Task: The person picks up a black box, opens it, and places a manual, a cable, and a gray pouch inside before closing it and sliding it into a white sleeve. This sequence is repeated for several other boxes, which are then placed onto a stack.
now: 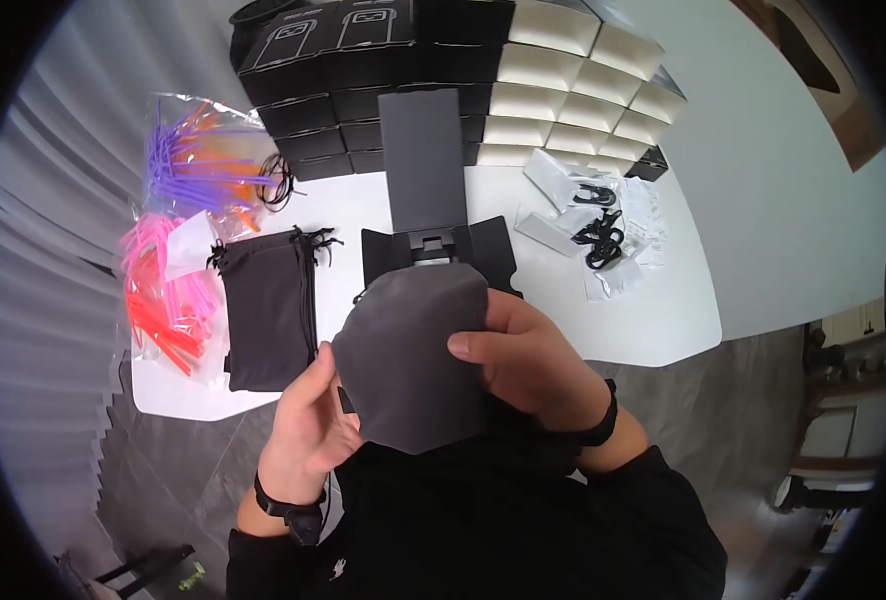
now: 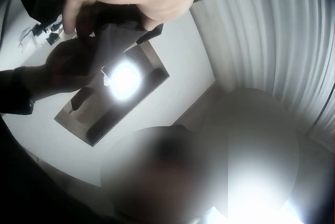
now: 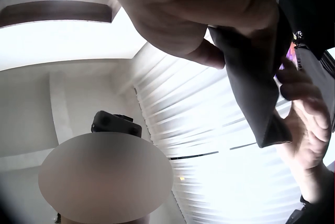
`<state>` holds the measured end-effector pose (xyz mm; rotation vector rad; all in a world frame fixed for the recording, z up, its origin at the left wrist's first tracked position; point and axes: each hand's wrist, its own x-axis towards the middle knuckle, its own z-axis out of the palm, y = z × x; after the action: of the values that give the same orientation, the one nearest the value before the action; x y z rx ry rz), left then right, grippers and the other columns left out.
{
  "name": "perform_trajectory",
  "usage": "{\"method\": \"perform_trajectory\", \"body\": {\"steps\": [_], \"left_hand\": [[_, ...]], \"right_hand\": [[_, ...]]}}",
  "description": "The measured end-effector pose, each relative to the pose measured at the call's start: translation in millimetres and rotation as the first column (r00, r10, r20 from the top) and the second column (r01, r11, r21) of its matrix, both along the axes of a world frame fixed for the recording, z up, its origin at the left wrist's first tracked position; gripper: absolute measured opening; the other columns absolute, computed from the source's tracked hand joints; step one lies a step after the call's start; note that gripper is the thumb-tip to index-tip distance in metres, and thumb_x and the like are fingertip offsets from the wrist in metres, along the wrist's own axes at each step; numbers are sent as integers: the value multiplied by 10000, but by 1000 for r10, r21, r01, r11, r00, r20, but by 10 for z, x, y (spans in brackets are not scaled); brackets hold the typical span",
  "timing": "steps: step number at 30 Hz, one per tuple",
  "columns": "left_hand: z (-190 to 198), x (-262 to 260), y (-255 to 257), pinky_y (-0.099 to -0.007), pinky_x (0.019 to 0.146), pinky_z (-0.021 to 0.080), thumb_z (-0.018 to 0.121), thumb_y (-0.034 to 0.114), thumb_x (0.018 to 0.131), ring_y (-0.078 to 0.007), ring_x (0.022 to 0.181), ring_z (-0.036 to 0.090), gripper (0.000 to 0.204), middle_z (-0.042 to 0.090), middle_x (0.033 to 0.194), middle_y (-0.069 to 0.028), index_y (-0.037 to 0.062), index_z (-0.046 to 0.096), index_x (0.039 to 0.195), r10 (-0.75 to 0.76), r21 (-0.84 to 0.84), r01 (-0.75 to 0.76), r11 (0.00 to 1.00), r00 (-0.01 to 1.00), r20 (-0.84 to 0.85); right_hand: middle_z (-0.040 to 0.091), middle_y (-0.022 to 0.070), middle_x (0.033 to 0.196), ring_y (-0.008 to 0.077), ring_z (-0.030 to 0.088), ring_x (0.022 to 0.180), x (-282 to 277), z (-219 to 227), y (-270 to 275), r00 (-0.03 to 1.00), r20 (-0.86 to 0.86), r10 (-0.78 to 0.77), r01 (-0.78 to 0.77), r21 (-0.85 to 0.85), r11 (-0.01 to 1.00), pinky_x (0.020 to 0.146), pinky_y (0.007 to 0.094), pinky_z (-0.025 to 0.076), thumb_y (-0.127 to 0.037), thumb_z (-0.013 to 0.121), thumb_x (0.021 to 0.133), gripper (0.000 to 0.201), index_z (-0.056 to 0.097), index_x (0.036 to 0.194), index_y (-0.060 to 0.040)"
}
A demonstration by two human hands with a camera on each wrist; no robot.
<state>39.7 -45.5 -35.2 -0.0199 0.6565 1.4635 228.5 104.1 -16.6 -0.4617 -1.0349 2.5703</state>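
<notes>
A dark grey cloth pouch point(image 1: 413, 360) is held up in front of the body, its broad face toward the head camera. My right hand point(image 1: 533, 360) grips its right side, thumb point(image 1: 473, 347) flat on the front and the other fingers behind. At the left edge my left hand point(image 1: 313, 420) holds it, thumb along the side and fingers partly hidden behind. The right wrist view shows the pouch point(image 3: 251, 88) edge-on between both hands. Beyond it an open black box point(image 1: 423, 170) stands on the table, lid raised and flaps spread; the pouch covers its near part.
Left on the white table point(image 1: 663, 330) lie a stack of dark drawstring pouches point(image 1: 268, 310) and bags of purple point(image 1: 178, 150) and pink ties point(image 1: 163, 250). Black boxes point(image 1: 313, 90) and open white-sided boxes point(image 1: 533, 100) are stacked behind. Black cables point(image 1: 603, 235) and small packets lie right.
</notes>
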Motion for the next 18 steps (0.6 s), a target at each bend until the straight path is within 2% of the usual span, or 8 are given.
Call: {"method": "perform_trajectory", "body": {"steps": [4, 5, 6, 10, 12, 14, 16, 18], "left_hand": [[-60, -132, -27, -297, 825, 568, 543, 363, 1034, -217, 1024, 698, 477, 700, 1162, -151, -38, 578, 1290, -7, 201, 46, 978, 982, -191], [-36, -152, 14, -284, 810, 568, 560, 339, 1030, -203, 998, 706, 457, 710, 1143, -144, -43, 590, 1279, -15, 258, 78, 963, 970, -241], [5, -61, 107, -287, 831, 554, 612, 205, 1006, -173, 934, 710, 329, 733, 1085, -129, -54, 648, 1204, 65, 202, 17, 979, 918, -391], [28, -2, 167, -292, 884, 525, 654, 64, 966, -161, 963, 695, 201, 739, 1080, -137, -69, 701, 1109, 203, 219, -90, 972, 792, -575], [50, 3, 171, -267, 837, 506, 677, 64, 952, -131, 891, 672, 178, 735, 1009, -96, -58, 710, 1077, 230, 216, -113, 970, 718, -657], [55, -16, 145, -247, 787, 475, 710, 54, 923, -104, 822, 629, 145, 710, 940, -59, -49, 716, 1025, 254, 218, -134, 967, 611, -750], [59, -63, 83, -232, 733, 432, 753, 33, 879, -82, 757, 564, 112, 664, 874, -26, -43, 718, 952, 270, 226, -149, 963, 464, -844], [159, -37, 112, -234, 702, 399, 784, 13, 829, -80, 736, 512, 121, 608, 840, -22, -46, 699, 891, 361, 320, -186, 929, 254, -897]], "right_hand": [[644, 98, 1279, 171, 596, 1211, -18, 7, 22, 996, 57, 66, -72, 118, 990, 1025, 350, 480, -56, 635, 942, 439, 522, 1358, 23], [646, 97, 1275, 170, 602, 1201, -7, 14, 32, 991, 115, 71, -93, 203, 975, 1018, 350, 485, -47, 644, 934, 451, 516, 1361, 22], [648, 96, 1270, 170, 609, 1191, 5, 24, 44, 983, 172, 68, -116, 285, 951, 1010, 350, 490, -39, 653, 926, 464, 511, 1364, 22], [659, 95, 1242, 171, 643, 1131, 41, -64, 56, 959, 283, 18, -142, 424, 894, 970, 345, 512, -4, 694, 887, 497, 502, 1346, 12], [675, 105, 1201, 176, 661, 1093, 67, -89, 41, 949, 297, -108, -69, 528, 846, 941, 333, 522, 4, 714, 871, 529, 483, 1347, -4], [685, 106, 1150, 174, 673, 1060, 79, -95, -5, 931, 260, -255, 27, 649, 760, 911, 318, 528, 25, 738, 848, 582, 458, 1357, -13], [688, 97, 1090, 164, 677, 1031, 76, -74, -81, 894, 161, -417, 151, 770, 620, 881, 298, 531, 59, 764, 818, 656, 428, 1377, -13], [689, 101, 1072, 165, 679, 1005, 102, -74, -103, 897, 50, -440, 183, 862, 472, 866, 297, 532, 53, 791, 800, 731, 392, 1407, -21]]}}
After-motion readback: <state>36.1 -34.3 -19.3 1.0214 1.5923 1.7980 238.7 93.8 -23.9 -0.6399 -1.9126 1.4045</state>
